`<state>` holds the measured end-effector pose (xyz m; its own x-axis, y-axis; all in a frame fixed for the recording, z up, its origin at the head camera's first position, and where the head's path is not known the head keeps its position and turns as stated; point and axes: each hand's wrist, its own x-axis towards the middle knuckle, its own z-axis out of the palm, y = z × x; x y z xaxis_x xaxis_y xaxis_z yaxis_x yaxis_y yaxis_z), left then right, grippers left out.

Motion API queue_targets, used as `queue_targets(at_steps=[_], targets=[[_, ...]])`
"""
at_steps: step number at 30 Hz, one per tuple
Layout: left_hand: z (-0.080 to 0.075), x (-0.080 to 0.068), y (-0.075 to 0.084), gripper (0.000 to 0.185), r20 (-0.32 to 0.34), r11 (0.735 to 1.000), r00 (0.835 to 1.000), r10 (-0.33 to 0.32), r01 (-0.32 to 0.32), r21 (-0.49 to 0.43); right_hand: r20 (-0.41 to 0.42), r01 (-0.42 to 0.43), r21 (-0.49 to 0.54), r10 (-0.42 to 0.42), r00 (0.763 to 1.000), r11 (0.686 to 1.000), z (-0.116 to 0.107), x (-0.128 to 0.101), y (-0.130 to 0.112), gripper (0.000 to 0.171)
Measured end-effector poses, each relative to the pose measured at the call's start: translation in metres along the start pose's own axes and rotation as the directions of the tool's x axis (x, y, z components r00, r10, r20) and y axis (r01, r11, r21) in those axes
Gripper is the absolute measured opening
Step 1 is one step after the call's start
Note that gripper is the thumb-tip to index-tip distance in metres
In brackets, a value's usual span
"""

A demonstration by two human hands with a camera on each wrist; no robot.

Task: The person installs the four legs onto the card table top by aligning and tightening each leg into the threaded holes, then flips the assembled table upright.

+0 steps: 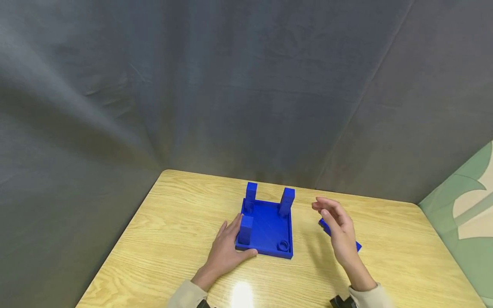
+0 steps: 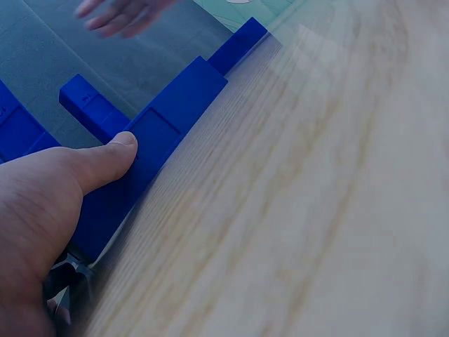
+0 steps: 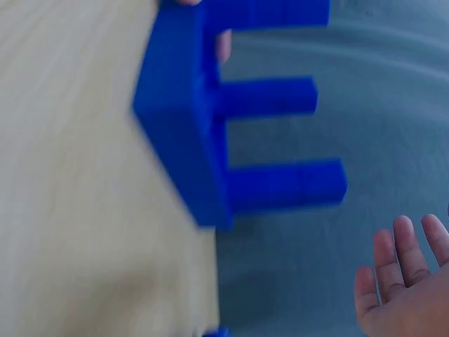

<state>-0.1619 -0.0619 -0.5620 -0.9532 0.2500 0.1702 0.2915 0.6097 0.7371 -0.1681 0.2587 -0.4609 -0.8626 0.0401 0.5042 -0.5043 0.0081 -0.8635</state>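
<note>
Nearest the viewer, two sleeved forearms come in from the lower edge of the wooden tabletop (image 1: 161, 239). The left hand (image 1: 225, 252) lies flat beside one blue square base plate (image 1: 269, 231), its fingers straight along the plate's left edge and its thumb (image 2: 105, 158) pressed against the near rim; it steadies the plate without curling round it. The right hand (image 1: 339, 226) is raised above the tabletop to the right of the plate, palm turned inward, fingers (image 3: 403, 246) loosely spread and relaxed, holding nothing and touching nothing.

The base plate sits near the middle of the tabletop. Three blue square posts stand upright on it: one (image 1: 245, 229) at the near left corner, just beside the left hand's fingers, one (image 1: 250, 194) at the far left corner and one (image 1: 287, 200) at the far right corner. The near right corner carries no post; a single round socket (image 1: 283, 245) shows there.

Under and just behind the right hand lies one more blue piece (image 1: 327, 229), flat on the tabletop, partly hidden by the hand, so its full shape cannot be told.

Behind the tabletop hangs a grey fabric backdrop (image 1: 231, 85), and a green patterned surface (image 1: 462, 205) shows at the far right.
</note>
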Motion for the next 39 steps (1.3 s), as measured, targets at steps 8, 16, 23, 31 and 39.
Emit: queue_targets(at_steps=[8,16,23,31,39], targets=[[0.001,-0.001,0.000,0.117,-0.004,1.000,1.000,-0.009,0.009,0.013,-0.079,-0.062,-0.067,0.056,0.995,0.996,-0.058,-0.025,-0.009,0.030],[0.002,-0.003,0.001,0.117,-0.008,1.000,1.000,-0.025,0.025,-0.008,-0.139,-0.071,-0.089,0.058,0.989,0.994,-0.086,-0.035,-0.018,0.030],[0.003,-0.003,0.001,0.117,-0.004,1.000,1.000,-0.015,0.015,-0.015,-0.179,-0.099,-0.097,0.080,0.981,0.990,-0.099,-0.041,-0.018,0.031],[0.003,-0.001,0.002,0.118,-0.005,1.000,1.000,0.009,-0.009,-0.003,-0.246,-0.199,-0.111,0.167,0.955,0.974,-0.119,-0.043,0.006,0.037],[0.002,0.000,0.002,0.118,-0.007,1.000,1.000,-0.007,0.007,0.007,-0.203,-0.355,-0.518,0.292,0.935,0.778,-0.136,-0.049,0.027,0.046]])
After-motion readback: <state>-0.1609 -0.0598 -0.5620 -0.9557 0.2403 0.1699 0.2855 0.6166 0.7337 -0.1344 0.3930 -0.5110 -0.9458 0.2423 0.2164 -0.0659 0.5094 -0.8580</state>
